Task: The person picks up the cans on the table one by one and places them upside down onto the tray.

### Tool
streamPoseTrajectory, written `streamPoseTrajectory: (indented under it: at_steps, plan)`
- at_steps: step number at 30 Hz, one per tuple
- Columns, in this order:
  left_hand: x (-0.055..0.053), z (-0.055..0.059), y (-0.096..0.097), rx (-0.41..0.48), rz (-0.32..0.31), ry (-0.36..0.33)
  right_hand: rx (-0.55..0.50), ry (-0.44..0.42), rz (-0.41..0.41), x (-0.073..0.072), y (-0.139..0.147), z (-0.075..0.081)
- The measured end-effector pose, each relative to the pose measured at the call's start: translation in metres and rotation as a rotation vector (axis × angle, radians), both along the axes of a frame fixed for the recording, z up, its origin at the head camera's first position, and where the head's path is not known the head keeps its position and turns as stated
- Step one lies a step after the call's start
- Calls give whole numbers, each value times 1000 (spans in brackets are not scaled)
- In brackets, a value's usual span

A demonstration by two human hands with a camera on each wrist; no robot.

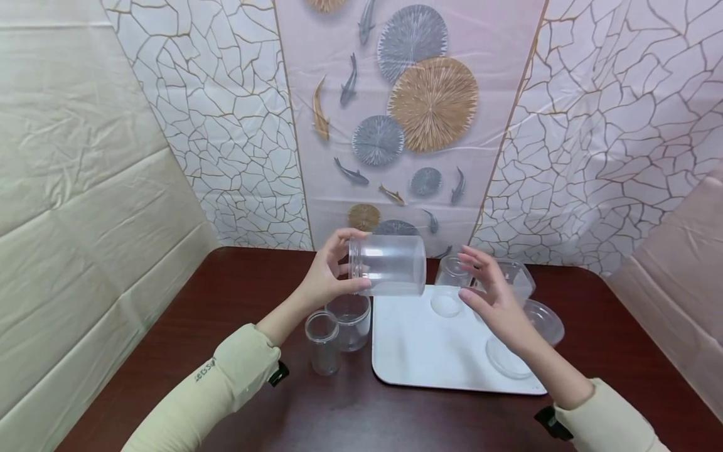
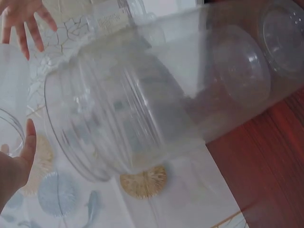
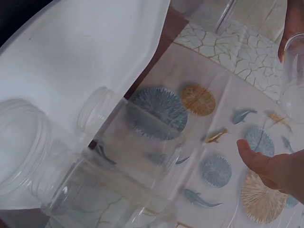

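Note:
My left hand [image 1: 330,273] grips a clear plastic jar [image 1: 392,267] by its threaded mouth end, thumb below and fingers above. Held sideways over the table, the jar has its base toward the right. Across a gap from that base is my right hand [image 1: 497,301], fingers spread and nothing in them. The left wrist view catches part of the held jar [image 2: 12,80] beside the left thumb [image 2: 29,142]. At the right edge of the right wrist view, the jar [image 3: 294,90] appears near the right hand [image 3: 275,166].
A white tray [image 1: 418,355] lies on the dark red table [image 1: 265,279]. Left of it stand a narrow clear jar [image 1: 324,355] and a wider one [image 1: 354,329]. Several clear containers, including a rectangular tub [image 1: 518,276] and a round one [image 1: 546,323], sit around the tray's right side.

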State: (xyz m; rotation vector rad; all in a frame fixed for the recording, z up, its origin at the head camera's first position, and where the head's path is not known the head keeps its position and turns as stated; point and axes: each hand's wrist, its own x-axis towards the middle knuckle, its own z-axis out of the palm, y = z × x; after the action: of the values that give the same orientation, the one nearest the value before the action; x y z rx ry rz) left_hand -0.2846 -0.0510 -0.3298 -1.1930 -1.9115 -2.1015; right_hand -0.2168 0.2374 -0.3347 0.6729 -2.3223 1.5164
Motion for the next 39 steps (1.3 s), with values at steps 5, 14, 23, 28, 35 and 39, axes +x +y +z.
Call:
streamPoseTrajectory:
  at_steps: [5,14,23,28,35,39]
  plan:
    - [7,-3,2,27,9,24,-47,-13,44,3,-7,3]
    - [24,-4,10,36,-11,71,-174,-70,179,11,-19,9]
    - [40,-3,18,14,-32,112,-233,-127,275,23,-30,14]
    - [48,-2,21,25,-62,153,-259,-109,336,28,-35,15]
    - [56,2,22,37,-83,199,-291,-50,425,34,-38,17]
    - [58,3,22,42,-88,200,-277,-47,426,37,-39,20]
